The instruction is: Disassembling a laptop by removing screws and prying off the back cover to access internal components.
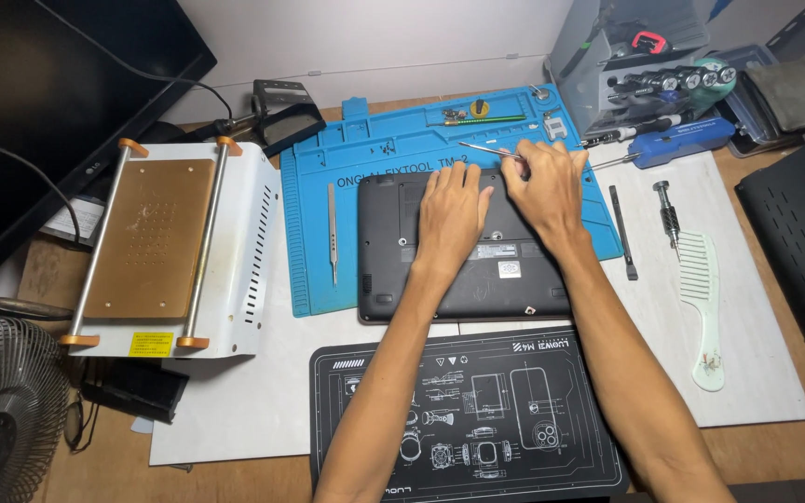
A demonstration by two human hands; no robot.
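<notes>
A small black plastic laptop (458, 251) lies upside down on the bench, its far half on a blue silicone repair mat (375, 158) and its near edge over a white sheet. Both hands rest on its upturned base near the far edge. The left hand (451, 212) lies flat, fingers together and pressing down, holding nothing. The right hand (546, 186) is curled around a thin metal tool with a pointed tip (488, 149), which slants away to the left over the mat; whether its tip touches the laptop cannot be told.

The laptop looks rigid and moderately heavy, with a smooth shell that could slide on the mat. Its thin base panel seems likely to flex or crack if pried hard, so the sturdier side edges and corners appear the safest places to grip.

Silver tweezers (333, 233) lie on the mat just left of the laptop. A slim black pry bar (622, 233), a short screwdriver bit (669, 216) and a pale green plastic comb (703, 307) lie to the right. A white heating plate machine with a tan top (156, 247) stands well to the left.
</notes>
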